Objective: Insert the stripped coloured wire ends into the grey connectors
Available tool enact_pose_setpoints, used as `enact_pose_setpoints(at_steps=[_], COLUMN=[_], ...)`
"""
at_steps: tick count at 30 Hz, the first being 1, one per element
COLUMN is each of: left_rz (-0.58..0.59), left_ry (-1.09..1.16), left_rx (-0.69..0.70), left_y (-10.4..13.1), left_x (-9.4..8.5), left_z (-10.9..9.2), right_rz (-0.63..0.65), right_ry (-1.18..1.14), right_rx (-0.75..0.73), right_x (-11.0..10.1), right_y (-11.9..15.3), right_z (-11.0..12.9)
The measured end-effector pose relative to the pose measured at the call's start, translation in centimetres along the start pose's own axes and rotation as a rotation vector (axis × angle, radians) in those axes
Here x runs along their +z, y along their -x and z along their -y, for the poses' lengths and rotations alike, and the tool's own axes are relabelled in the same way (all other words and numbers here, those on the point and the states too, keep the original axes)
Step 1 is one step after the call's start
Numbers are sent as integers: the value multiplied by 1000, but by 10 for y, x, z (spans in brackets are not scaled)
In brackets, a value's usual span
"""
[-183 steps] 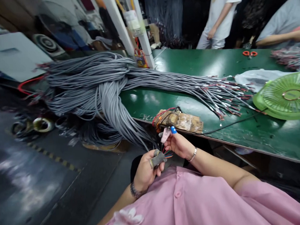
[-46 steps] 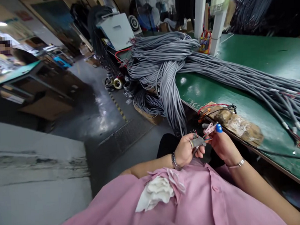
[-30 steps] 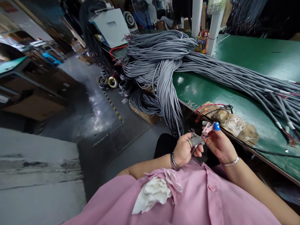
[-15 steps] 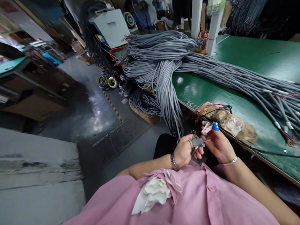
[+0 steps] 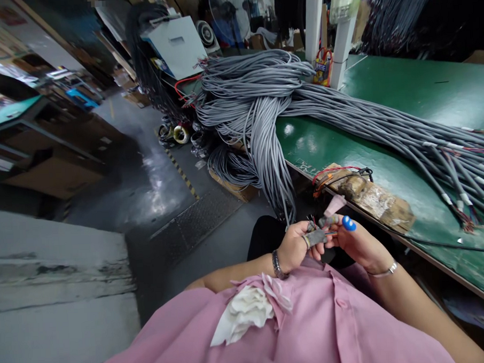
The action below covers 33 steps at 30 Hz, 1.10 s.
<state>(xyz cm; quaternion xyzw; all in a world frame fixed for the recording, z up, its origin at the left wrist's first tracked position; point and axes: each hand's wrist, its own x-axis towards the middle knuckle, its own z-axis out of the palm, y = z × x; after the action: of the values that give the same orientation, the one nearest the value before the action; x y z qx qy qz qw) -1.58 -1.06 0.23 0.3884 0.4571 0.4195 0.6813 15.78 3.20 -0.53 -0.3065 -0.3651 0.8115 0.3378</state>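
Observation:
My left hand (image 5: 296,246), its thumb in a grey finger cover, is closed in front of my lap around the end of a grey cable, mostly hidden by the fingers. Thin coloured wires (image 5: 331,233) come out of this grip towards the right hand. Facing it, my right hand (image 5: 359,247) has its fingers curled at those wires, with a blue cap on the thumb and a grey cover on a finger. Just beyond these fingers a pink tapered piece (image 5: 334,205) sticks up; I cannot tell what it is.
A green table (image 5: 406,94) carries a long bundle of grey cables (image 5: 355,109), with more hanging over its edge. A worn wooden block (image 5: 381,199) with red and black leads lies at the near edge. A white box (image 5: 177,48) stands at the back left.
My right hand's fingers have moved in against the wires by my left hand. The pink piece now points upward, and the blue-capped thumb has dropped lower.

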Motion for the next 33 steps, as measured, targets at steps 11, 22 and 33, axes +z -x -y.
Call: enact_pose_setpoints(at_steps=[11, 22, 33], left_rz=[140, -53, 43], left_ry=[-199, 77, 211], left_rx=[-76, 18, -28], left_y=[-1, -3, -7], left_x=[-3, -5, 3], left_z=[13, 13, -11], right_rz=[-78, -26, -196], right_ry=[389, 163, -152], right_rx=[-43, 12, -126], right_x=[6, -8, 7], right_y=[6, 12, -23], right_z=[1, -9, 1])
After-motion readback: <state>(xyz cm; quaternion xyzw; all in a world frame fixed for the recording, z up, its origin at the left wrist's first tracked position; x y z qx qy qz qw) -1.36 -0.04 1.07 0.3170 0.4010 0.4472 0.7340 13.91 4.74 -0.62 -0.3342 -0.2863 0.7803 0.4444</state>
